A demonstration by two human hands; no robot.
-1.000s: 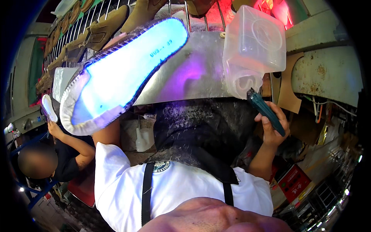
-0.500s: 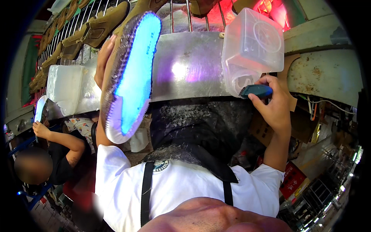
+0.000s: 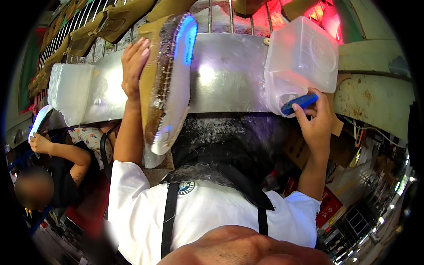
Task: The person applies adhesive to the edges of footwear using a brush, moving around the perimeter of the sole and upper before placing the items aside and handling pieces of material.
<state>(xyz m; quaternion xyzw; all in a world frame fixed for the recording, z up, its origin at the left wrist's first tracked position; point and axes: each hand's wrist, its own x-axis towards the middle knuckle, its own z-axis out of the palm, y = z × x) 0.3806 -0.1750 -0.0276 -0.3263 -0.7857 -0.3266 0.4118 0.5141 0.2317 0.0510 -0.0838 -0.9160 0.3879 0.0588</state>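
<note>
My left hand [image 3: 134, 66] grips a tan boot [image 3: 153, 57], held upright above the metal ledge with its stitched underside turned partly to the right. A dark, wet-looking band runs along the seam, and the pale bottom catches blue light near the toe. In my right hand [image 3: 319, 123] is a small blue brush [image 3: 299, 104], pinched between thumb and fingers. The brush is at the low mouth of a translucent plastic tub [image 3: 304, 53]. The inside of the tub is only partly visible.
Several tan boots [image 3: 121, 22] lie on a metal rack beyond the curved metal ledge [image 3: 229, 75]. Red light glows behind it. Another translucent tub [image 3: 70, 88] stands at the left. Nearby, a co-worker's hand [image 3: 40, 143] holds a blue-lit shoe [image 3: 40, 121].
The boot has rolled, so its tan side shows more and its pale bottom shows less. My right hand has shifted slightly right, and the brush has tilted with its blue back now showing.
</note>
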